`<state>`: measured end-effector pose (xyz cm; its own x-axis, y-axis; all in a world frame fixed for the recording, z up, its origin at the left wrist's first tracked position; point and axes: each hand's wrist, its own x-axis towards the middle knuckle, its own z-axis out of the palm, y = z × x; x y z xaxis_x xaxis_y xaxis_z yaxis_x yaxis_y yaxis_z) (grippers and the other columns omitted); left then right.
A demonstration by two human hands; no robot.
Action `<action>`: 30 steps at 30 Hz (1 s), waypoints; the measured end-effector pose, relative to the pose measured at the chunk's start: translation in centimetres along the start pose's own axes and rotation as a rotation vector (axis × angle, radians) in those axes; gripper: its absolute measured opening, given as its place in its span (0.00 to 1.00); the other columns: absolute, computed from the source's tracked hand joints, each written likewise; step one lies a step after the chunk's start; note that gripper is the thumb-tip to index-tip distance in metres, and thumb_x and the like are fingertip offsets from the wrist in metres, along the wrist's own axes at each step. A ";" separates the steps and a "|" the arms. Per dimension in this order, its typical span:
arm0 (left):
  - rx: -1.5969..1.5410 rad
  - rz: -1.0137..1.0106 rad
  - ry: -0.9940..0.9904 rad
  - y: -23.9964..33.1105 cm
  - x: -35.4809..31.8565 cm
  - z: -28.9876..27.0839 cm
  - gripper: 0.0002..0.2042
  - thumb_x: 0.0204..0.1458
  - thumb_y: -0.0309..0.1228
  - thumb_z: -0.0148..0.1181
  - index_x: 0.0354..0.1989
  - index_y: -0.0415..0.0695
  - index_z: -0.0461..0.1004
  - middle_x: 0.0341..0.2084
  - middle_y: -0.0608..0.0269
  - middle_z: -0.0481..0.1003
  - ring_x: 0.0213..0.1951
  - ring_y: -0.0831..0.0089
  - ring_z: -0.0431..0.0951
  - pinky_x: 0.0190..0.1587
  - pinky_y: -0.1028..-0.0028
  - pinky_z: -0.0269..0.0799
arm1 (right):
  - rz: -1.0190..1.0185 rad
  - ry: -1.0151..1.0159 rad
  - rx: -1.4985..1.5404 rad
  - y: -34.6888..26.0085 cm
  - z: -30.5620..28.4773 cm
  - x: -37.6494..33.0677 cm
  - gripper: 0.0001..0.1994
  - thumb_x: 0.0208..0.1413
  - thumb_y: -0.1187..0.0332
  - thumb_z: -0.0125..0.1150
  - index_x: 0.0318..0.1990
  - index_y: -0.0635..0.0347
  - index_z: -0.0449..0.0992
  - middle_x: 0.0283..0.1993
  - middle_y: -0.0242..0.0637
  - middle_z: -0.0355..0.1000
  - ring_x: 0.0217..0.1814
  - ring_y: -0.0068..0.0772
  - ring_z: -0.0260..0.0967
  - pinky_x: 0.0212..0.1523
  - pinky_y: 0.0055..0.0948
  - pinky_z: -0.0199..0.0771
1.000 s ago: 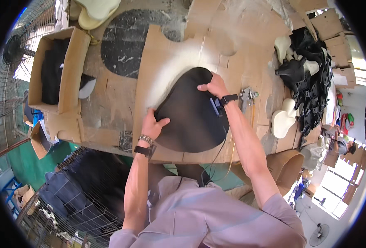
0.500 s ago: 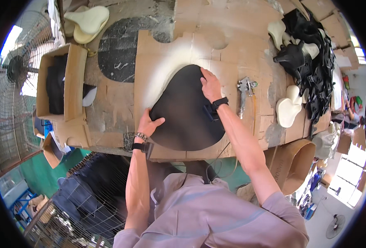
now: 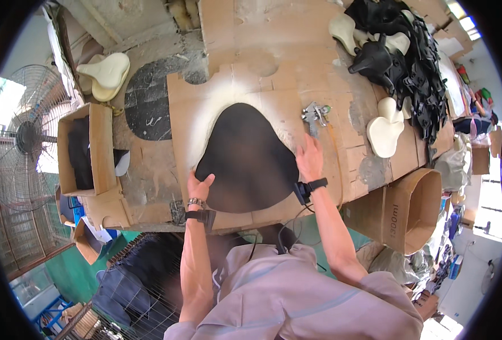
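A black saddle-shaped cover piece [image 3: 248,153] lies flat on cardboard, narrow end away from me, its middle hazy. My left hand [image 3: 199,188] grips its left corner, thumb on top and fingertips hidden at the edge. Beside the right corner is my right hand [image 3: 310,160], its fingers stretched forward. That hand overlaps the lower end of a metal spray gun [image 3: 316,114]; whether they touch, I cannot tell. Pale overspray rings the cover piece on the cardboard sheet [image 3: 186,102].
Cream foam saddle pads [image 3: 387,136] and a heap of black saddle parts [image 3: 423,96] occupy the right side. More foam pads [image 3: 110,71] sit at far left, near a carton [image 3: 103,153] of dark pieces. An open carton [image 3: 395,209] stands below the table's right edge. A hose [image 3: 336,150] trails from the gun.
My right hand has left the narrow tip and come back along the right edge to the wide corner. My left hand stays at the left corner. The whole view has shifted.
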<state>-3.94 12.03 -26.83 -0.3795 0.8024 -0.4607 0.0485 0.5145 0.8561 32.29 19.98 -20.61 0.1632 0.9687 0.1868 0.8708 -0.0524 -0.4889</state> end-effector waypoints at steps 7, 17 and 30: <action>0.326 0.179 0.084 0.2 -1.0 -0.1 0.34 0.45 0.30 0.77 0.59 0.29 0.68 0.48 0.45 0.79 0.48 0.55 0.80 0.53 0.62 0.76 | 0.188 -0.151 -0.096 6.3 0.6 0.4 0.31 0.49 0.63 0.71 0.62 0.56 0.70 0.46 0.56 0.73 0.52 0.59 0.72 0.52 0.49 0.73; 0.396 0.502 0.254 7.9 -10.2 -0.8 0.31 0.57 0.36 0.67 0.65 0.34 0.63 0.61 0.45 0.69 0.64 0.50 0.68 0.66 0.57 0.62 | 0.411 -0.313 -0.082 13.1 1.8 4.8 0.22 0.45 0.61 0.67 0.46 0.65 0.77 0.43 0.60 0.78 0.49 0.62 0.77 0.52 0.50 0.78; -1.053 1.320 -0.456 29.6 -42.6 -5.4 0.09 0.62 0.38 0.59 0.43 0.47 0.72 0.48 0.76 0.81 0.42 0.69 0.72 0.39 0.64 0.70 | 0.288 0.119 0.375 1.4 -17.7 -17.7 0.14 0.53 0.67 0.65 0.44 0.64 0.73 0.24 0.37 0.68 0.24 0.29 0.63 0.29 0.32 0.67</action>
<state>8.67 -8.57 19.36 -0.3073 0.5932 0.7441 -0.5545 -0.7471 0.3665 38.87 -1.50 -9.55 0.4435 0.8923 0.0842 0.5587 -0.2017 -0.8044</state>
